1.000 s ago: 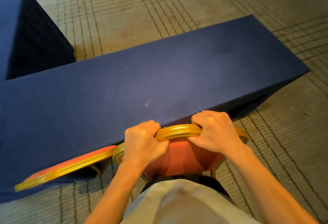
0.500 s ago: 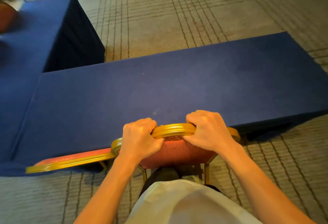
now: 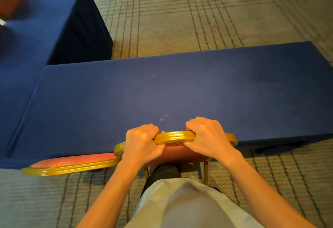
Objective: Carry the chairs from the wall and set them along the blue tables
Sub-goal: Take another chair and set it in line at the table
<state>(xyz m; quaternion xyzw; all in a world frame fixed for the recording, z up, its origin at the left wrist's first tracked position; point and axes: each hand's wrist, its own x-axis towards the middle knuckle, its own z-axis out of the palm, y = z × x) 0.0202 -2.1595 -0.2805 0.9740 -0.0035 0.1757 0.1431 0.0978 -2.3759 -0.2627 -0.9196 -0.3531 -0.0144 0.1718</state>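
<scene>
Your left hand (image 3: pixel 142 143) and right hand (image 3: pixel 207 137) each curl their grip tight round the gold top rail of the chair (image 3: pixel 174 137) at 6 o'clock. The rail runs 9 to 3 along the blue worktop's (image 3: pixel 180 92) near edge, with the chair facing 12. A second chair (image 3: pixel 72 163) stands just beside it at 8.

head camera looks steeply down, close over the hands, facing the blue table (image 3: pixel 180 87).
</scene>
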